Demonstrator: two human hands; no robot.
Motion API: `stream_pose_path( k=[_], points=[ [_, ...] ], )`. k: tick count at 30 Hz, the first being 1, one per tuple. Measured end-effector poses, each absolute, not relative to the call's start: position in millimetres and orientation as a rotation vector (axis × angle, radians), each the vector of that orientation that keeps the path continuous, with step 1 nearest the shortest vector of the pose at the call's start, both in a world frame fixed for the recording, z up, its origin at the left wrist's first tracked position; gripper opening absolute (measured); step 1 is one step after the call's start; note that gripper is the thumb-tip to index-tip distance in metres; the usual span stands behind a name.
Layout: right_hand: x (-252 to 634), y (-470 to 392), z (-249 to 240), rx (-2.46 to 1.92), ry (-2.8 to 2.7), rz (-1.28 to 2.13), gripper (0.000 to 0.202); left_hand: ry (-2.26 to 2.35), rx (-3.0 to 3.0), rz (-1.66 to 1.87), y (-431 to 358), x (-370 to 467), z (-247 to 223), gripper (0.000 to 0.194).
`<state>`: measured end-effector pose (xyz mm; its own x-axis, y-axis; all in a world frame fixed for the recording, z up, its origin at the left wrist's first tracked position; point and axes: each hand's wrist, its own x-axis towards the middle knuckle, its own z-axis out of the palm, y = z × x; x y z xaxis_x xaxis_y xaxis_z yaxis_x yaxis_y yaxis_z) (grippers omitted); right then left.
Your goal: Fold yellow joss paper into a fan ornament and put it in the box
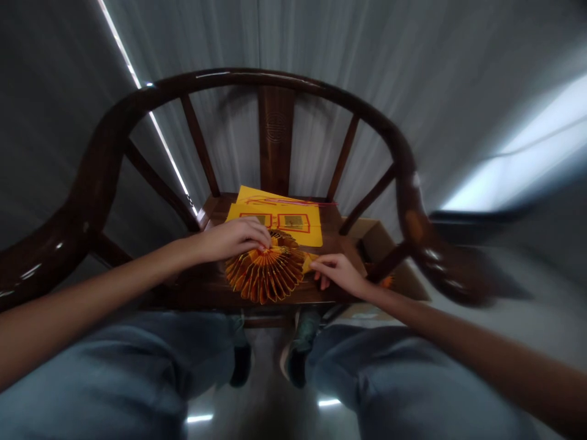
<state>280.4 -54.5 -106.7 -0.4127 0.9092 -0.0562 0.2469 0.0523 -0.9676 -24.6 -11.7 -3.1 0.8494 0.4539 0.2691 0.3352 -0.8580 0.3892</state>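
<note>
A round pleated paper rosette, orange and gold, rests at the front of the wooden chair seat. Over its centre is my left hand, fingers pinched on the folded paper. My right hand is at the rosette's right side, thumb and fingertips closed on a small yellow paper flap; whether this flap is joined to the rosette I cannot tell. Behind the rosette lie yellow paper sheets printed with red frames and dark gold panels. Thin red strings stretch across the top sheet.
The dark chair's curved rail and its arms surround the seat on the back and both sides. An open cardboard box with something orange inside stands on the floor at the right. My knees are close to the seat's front edge.
</note>
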Motion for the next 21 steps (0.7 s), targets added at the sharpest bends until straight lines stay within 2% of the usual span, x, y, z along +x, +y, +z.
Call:
stream_pose_path(
  k=[6,10,16,21],
  points=[
    [275.0,-53.6,-99.8,-1.175,-1.706,1.351,0.042,0.597,2.694,0.524,-11.1,-23.9,-3.8,0.019],
    [275.2,-51.6,-99.7,-1.173,-1.866,1.165,0.039,0.592,2.690,0.535,-11.1,-24.1,-4.2,0.019],
    [275.9,-52.4,-78.7,-0.977,-2.425,0.508,0.025,0.604,2.689,0.524,-10.8,-24.0,-4.4,0.019],
    [274.2,-63.0,-60.7,-0.774,-2.732,0.019,0.027,0.593,2.688,0.511,-11.9,-24.2,-3.4,0.018]
  ],
)
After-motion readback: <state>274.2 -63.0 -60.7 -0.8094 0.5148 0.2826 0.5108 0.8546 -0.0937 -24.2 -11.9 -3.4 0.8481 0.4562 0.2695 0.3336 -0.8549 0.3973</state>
